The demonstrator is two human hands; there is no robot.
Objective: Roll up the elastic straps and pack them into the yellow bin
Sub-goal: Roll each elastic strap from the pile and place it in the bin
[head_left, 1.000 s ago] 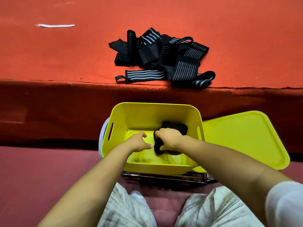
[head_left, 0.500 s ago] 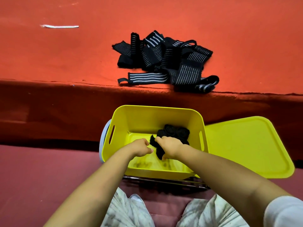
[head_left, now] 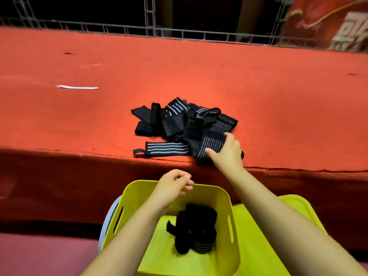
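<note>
Right hand (head_left: pixel 227 154) touching strap pile (head_left: pixel 185 126), left hand (head_left: pixel 175 184) loose

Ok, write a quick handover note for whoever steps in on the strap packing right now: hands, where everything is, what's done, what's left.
Right hand: reaching onto the near right edge of the strap pile, thumb and fingers spread on a striped strap, no firm grip visible.
Left hand: loosely curled, empty, above the yellow bin far rim.
Done: rolled straps lie inside the bin.
Left: the tangled pile on the red ledge, unrolled. Roll each and pack it.
Yellow lid lies right of the bin.
</note>
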